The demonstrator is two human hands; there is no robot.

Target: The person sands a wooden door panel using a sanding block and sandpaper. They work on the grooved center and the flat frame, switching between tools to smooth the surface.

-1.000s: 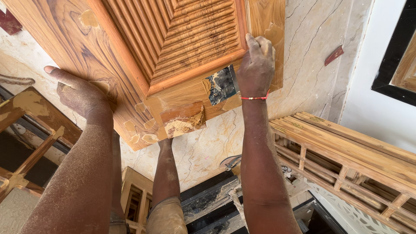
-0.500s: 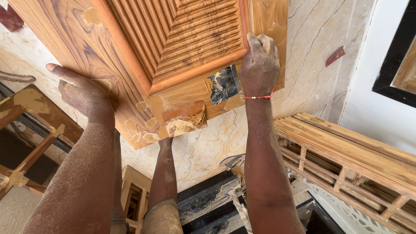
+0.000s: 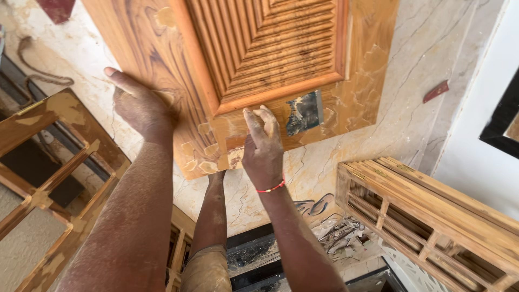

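Note:
A brown wooden door panel [image 3: 162, 65] with a ribbed raised centre lies tilted over the marble floor, its lower rail patched with pale filler. My left hand [image 3: 138, 105] presses flat on its left edge, fingers spread. My right hand [image 3: 263, 148] sits on the lower rail and grips a scraper, whose smeared metal blade [image 3: 305, 112] lies flat on the wood to the right of the fingers. A red thread is tied round that wrist. My leg [image 3: 213, 216] reaches up under the panel's near corner.
An open wooden frame [image 3: 48, 178] stands at the left. A slatted wooden frame [image 3: 432, 216] lies at the right. Tools and scraps [image 3: 335, 232] lie on the marble floor [image 3: 378, 140] below the panel. A small red scrap [image 3: 435, 91] lies farther right.
My right hand has drawn the scraper left and toward me along the lower rail. The left hand stays pressed on the panel's edge.

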